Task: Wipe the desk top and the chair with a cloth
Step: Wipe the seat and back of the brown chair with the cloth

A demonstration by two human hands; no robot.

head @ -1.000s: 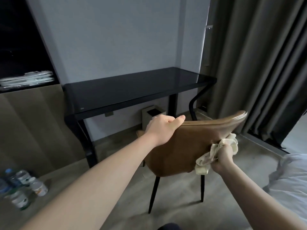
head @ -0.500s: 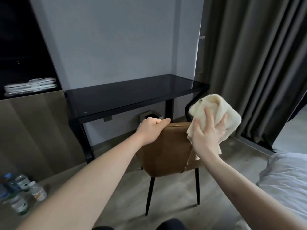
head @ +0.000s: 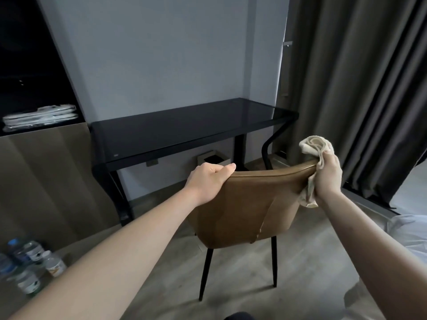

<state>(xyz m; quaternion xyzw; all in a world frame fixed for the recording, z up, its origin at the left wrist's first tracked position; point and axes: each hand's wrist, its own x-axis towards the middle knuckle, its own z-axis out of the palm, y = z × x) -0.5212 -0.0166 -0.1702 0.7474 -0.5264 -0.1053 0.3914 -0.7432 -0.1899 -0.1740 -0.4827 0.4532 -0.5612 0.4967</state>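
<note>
A brown leather chair (head: pixel 245 211) with thin black legs stands in front of me, its back toward me. My left hand (head: pixel 209 181) grips the left end of the backrest's top edge. My right hand (head: pixel 329 176) holds a crumpled cream cloth (head: pixel 315 147) against the right end of that top edge, with part of the cloth hanging down beside the backrest. Behind the chair stands the black glass-topped desk (head: pixel 184 128) against the grey wall; its top is bare.
Dark curtains (head: pixel 360 88) hang at the right. A wooden cabinet (head: pixel 44 181) with folded white items on its shelf stands left of the desk. Several water bottles (head: pixel 27 264) lie on the floor at lower left. A small bin (head: pixel 213 159) sits under the desk. White bedding (head: pixel 409 232) shows at lower right.
My right hand with the cloth has come down from above the chair onto the right end of the backrest's top edge. My left hand stays on the left end.
</note>
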